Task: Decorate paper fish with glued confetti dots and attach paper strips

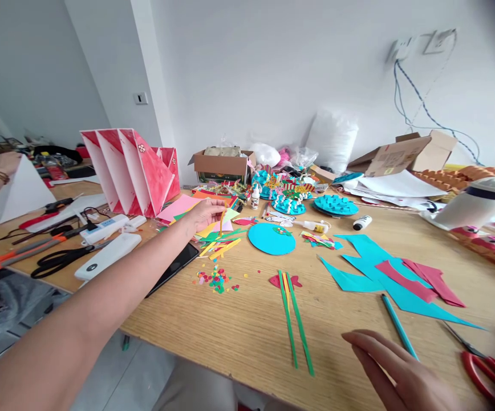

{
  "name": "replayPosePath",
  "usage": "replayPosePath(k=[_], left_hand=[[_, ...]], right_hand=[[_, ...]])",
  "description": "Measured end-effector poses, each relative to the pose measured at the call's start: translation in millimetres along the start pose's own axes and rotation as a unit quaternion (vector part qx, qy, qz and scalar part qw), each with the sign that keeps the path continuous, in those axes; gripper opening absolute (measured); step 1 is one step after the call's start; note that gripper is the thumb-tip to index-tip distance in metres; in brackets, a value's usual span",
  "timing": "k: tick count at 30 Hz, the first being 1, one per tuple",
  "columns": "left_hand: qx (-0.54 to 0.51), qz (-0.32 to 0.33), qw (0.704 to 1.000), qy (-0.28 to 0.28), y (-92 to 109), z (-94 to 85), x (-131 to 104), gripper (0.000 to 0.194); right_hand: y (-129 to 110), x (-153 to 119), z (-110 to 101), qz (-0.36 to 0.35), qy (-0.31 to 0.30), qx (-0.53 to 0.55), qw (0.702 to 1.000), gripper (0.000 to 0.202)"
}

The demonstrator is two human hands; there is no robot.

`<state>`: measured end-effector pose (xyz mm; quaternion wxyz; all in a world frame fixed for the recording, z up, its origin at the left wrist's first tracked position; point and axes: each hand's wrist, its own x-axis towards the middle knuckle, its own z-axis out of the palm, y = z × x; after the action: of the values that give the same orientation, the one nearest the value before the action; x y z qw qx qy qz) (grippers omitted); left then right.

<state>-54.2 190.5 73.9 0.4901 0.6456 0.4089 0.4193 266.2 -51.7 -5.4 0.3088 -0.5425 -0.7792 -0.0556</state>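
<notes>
My left hand [209, 215] reaches over a pile of coloured paper and pinches a thin yellow strip [221, 222] that hangs down. Near the front edge, my right hand [395, 371] is held with its fingers apart and nothing in it, beside a blue pencil [399, 326]. Between the hands lies a red paper fish [276, 281] with two long green strips [301, 322] and short yellow strips across it. Behind the fish is a blue paper disc [268, 238] with a small decorated piece on its right edge. Small coloured paper dots [218, 278] are scattered left of the fish.
Blue paper offcuts [384, 274] and red-handled scissors [482, 365] lie at the right. A black phone [174, 268] is under my left forearm. A white bottle [472, 200] stands far right. At far left, another person's hand [5, 164] touches a white board.
</notes>
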Motion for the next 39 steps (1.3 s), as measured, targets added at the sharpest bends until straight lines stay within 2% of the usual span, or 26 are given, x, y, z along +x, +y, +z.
replayPosePath(k=[3, 6, 9, 12, 15, 18, 22, 25, 27, 29, 33, 39], left_hand=[[-0.066, -0.021, 0.997, -0.025, 16.1, 21.7, -14.8, 0.009], [-0.188, -0.058, 0.975, -0.099, 32.4, 56.5, -38.4, 0.014], [-0.231, -0.075, 0.957, -0.16, 42.8, 89.9, -63.5, 0.015], [-0.243, -0.082, 0.951, -0.171, 43.3, 108.7, -79.1, 0.017], [-0.24, -0.087, 0.955, -0.149, 36.7, 112.5, -82.9, 0.021], [-0.246, -0.101, 0.953, -0.142, 28.6, 110.1, -81.4, 0.022], [-0.304, -0.136, 0.931, -0.153, 22.0, 108.7, -80.7, 0.023], [-0.348, -0.165, 0.904, -0.186, 20.7, 108.8, -81.5, 0.021], [-0.36, -0.186, 0.892, -0.2, 20.3, 108.2, -81.5, 0.019], [-0.363, -0.196, 0.888, -0.2, 19.4, 107.2, -80.9, 0.019], [-0.339, -0.189, 0.897, -0.213, 15.7, 105.9, -78.4, 0.025], [-0.208, -0.153, 0.939, -0.227, 7.8, 109.0, -75.3, 0.029]], right_hand=[[-27.2, 27.2, -3.5, 0.053, 0.005, 0.062, 0.997, 0.019], [-52.4, 55.5, 1.9, 0.145, -0.007, 0.178, 0.973, 0.02], [-74.9, 79.8, 15.3, 0.235, -0.005, 0.338, 0.911, 0.032], [-90.4, 92.0, 27.8, 0.263, -0.005, 0.47, 0.842, 0.036], [-92.7, 90.4, 33.9, 0.296, -0.012, 0.491, 0.819, 0.028], [-83.8, 82.1, 35.5, 0.317, 0.005, 0.448, 0.836, 0.031], [-72.5, 71.6, 35.9, 0.311, 0.05, 0.3, 0.9, 0.029], [-70.0, 66.6, 34.8, 0.237, 0.092, 0.176, 0.951, 0.025], [-68.8, 64.2, 33.8, 0.171, 0.108, 0.107, 0.973, 0.023], [-67.1, 62.1, 32.8, 0.114, 0.13, 0.049, 0.984, 0.021], [-64.9, 57.2, 30.1, 0.027, 0.174, -0.018, 0.984, 0.018], [-70.9, 50.0, 21.2, -0.027, 0.171, 0.004, 0.985, 0.013]])
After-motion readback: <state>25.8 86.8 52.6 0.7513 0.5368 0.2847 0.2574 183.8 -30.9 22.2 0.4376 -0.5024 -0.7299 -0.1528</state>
